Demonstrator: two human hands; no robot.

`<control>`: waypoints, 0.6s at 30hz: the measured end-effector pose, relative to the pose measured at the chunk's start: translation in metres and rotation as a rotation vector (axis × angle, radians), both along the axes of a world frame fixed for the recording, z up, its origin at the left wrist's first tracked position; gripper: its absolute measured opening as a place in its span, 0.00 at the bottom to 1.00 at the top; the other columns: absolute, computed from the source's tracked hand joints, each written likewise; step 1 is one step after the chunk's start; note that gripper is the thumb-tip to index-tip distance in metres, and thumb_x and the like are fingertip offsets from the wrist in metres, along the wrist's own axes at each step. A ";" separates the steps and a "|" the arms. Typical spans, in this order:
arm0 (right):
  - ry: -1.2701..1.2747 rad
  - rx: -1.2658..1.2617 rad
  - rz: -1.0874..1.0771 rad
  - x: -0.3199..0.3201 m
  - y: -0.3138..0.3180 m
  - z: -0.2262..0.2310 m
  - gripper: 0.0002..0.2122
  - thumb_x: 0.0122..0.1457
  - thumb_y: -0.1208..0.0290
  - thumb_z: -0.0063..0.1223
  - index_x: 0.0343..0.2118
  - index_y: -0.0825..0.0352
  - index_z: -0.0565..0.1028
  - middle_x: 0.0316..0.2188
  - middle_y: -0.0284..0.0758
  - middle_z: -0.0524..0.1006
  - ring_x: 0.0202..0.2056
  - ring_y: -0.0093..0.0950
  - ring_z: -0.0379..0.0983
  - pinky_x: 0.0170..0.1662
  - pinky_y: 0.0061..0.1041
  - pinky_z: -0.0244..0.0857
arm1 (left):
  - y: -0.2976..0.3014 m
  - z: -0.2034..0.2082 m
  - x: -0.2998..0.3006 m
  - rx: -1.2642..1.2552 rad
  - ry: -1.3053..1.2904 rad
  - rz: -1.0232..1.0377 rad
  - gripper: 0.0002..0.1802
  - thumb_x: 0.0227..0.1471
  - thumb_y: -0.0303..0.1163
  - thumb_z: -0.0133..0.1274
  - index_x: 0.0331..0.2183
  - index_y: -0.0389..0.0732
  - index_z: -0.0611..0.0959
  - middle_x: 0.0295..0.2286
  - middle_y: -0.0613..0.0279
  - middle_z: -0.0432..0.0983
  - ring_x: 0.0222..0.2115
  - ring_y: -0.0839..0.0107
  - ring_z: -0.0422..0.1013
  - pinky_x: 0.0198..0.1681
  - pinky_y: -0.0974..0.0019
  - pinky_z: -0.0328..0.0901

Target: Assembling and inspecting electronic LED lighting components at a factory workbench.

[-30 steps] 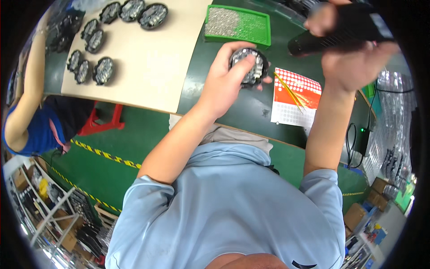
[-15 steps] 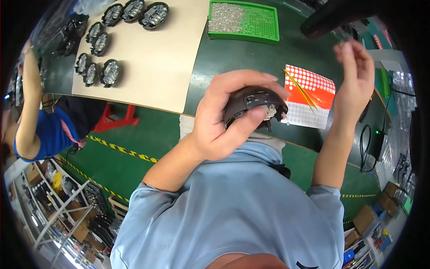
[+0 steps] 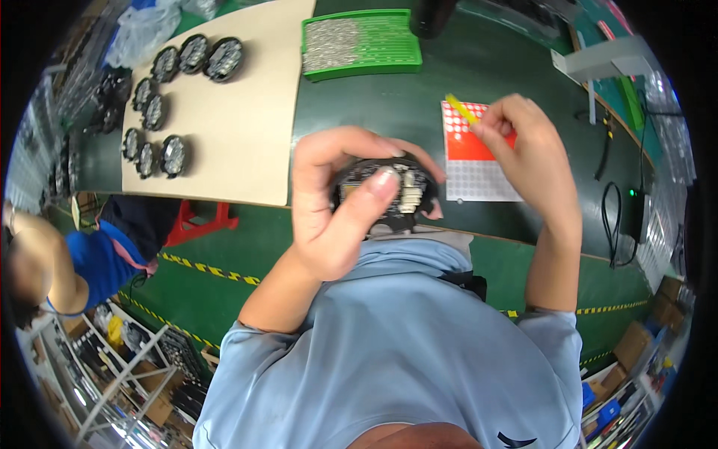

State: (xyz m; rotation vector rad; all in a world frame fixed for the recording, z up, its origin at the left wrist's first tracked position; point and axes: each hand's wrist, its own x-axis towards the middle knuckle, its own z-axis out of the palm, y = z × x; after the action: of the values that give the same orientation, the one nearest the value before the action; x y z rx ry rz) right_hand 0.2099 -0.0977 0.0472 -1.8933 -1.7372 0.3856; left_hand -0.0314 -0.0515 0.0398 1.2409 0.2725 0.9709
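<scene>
My left hand (image 3: 321, 202) is wrapped round a black rounded device housing (image 3: 410, 196). Its open side faces up, baring a circuit board with white connectors, and my thumb presses on that board. To the right, the fingertips of my right hand (image 3: 532, 153) pinch yellow tweezers (image 3: 459, 108), whose far end points up and left. Below them lies a sheet of round stickers (image 3: 475, 179), red in its upper part and pale grey in its lower part. My right hand covers the sheet's right side.
Several similar housings (image 3: 224, 60) with exposed boards stand on a beige mat (image 3: 247, 135) at left. A green tray (image 3: 389, 69) of small metal parts lies ahead. At right are a black cable (image 3: 612, 224) and a grey bracket (image 3: 609, 61). A co-worker (image 3: 82, 262) is at far left.
My right hand has come down from the upper right and taken hold of the tweezers on the sheet. My left hand has turned the housing so its open, board side faces up.
</scene>
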 end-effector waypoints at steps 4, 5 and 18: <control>0.524 0.066 -0.090 0.029 0.019 0.008 0.10 0.66 0.68 0.54 0.36 0.72 0.72 0.25 0.35 0.76 0.27 0.22 0.72 0.34 0.24 0.67 | 0.003 0.001 -0.006 -0.079 0.009 0.020 0.12 0.64 0.21 0.43 0.48 0.39 0.65 0.37 0.32 0.77 0.28 0.59 0.78 0.34 0.61 0.75; 0.549 -0.018 -0.081 0.042 0.024 0.010 0.11 0.68 0.65 0.53 0.40 0.71 0.71 0.27 0.33 0.76 0.30 0.20 0.72 0.36 0.20 0.67 | 0.007 -0.002 -0.009 -0.084 0.045 0.009 0.12 0.64 0.21 0.43 0.48 0.39 0.65 0.37 0.32 0.77 0.28 0.59 0.78 0.33 0.62 0.75; 0.246 -0.071 0.131 0.100 -0.005 -0.021 0.22 0.50 0.65 0.71 0.46 0.68 0.75 0.35 0.36 0.75 0.42 0.31 0.73 0.46 0.28 0.67 | 0.036 -0.001 -0.011 1.004 1.138 0.264 0.18 0.54 0.28 0.59 0.48 0.43 0.80 0.51 0.45 0.69 0.51 0.48 0.68 0.55 0.53 0.64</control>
State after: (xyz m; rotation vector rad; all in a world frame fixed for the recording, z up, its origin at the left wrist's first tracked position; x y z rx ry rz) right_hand 0.3104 -0.1024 0.0267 -1.7022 -1.7045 0.7072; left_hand -0.0426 -0.0154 0.0384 2.6833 0.9144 0.4786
